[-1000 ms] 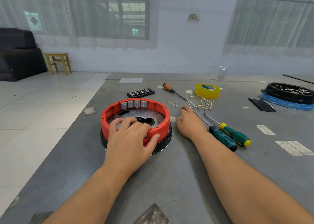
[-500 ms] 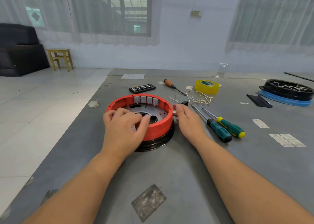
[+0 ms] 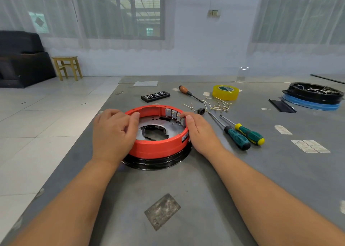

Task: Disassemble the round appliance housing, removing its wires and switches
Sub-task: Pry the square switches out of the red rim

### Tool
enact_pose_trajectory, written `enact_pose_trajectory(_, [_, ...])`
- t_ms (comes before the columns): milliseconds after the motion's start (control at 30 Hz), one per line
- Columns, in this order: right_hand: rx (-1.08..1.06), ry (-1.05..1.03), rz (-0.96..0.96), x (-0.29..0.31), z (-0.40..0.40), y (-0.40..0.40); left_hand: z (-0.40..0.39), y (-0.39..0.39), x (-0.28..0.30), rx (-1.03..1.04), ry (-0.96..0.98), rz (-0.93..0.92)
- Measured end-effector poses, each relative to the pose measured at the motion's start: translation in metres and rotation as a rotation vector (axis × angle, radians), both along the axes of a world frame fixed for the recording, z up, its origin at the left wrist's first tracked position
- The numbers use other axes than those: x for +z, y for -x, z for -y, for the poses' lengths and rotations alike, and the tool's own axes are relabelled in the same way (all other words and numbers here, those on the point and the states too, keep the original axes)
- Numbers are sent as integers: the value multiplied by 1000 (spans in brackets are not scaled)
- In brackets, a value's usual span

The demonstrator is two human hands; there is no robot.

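The round housing (image 3: 158, 147) is a red ring on a black base, standing on the grey table (image 3: 196, 199). A metal plate with a large hole lies inside it. A row of small grey switches (image 3: 175, 115) sits on the inside of the ring's right rear wall. My left hand (image 3: 113, 133) grips the left rim, fingers curled over its top edge. My right hand (image 3: 201, 131) presses flat against the outer right wall, its fingertips up by the switches. Several removed cream wires (image 3: 217, 104) lie behind the housing, to the right.
Two green-handled screwdrivers (image 3: 242, 135) lie just right of my right hand. Farther back are an orange-handled screwdriver (image 3: 183, 90), a yellow tape roll (image 3: 225, 92), a black bit case (image 3: 155, 96) and a small black part (image 3: 201, 111). Another black housing (image 3: 313, 94) holding wires sits far right. The table edge runs close on the left.
The housing has been turned, so the switches went from the rear to the right side. My left hand shifted onto the left rim and my right hand came against the right wall.
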State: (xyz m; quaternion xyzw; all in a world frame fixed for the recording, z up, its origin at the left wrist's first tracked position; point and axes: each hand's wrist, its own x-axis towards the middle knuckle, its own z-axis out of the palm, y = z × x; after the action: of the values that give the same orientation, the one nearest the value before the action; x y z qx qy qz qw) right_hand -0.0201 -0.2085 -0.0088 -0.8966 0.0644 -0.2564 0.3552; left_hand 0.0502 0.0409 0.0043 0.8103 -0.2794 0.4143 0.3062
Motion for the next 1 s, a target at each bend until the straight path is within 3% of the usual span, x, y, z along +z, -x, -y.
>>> enact_pose_trajectory(133, [-135, 97, 1, -3, -18, 6, 41, 37, 7, 37, -236, 236])
enact_pose_trajectory(267, [-200, 106, 17, -3, -26, 9, 59, 61, -7, 81, -450, 86])
enact_pose_trajectory(467, [-17, 75, 116, -1, -6, 21, 9, 49, -20, -92, -193, -125])
enact_pose_trajectory(667, [259, 131, -34, -1, -3, 27, -17, 29, -14, -164, -83, -300])
enact_pose_trajectory(833, [164, 172, -21, -5, -5, 35, -6, 44, -12, -107, -126, -135])
enact_pose_trajectory(1000, [1, 293, 23, -9, -19, 37, 20, 57, -17, -205, -240, -250])
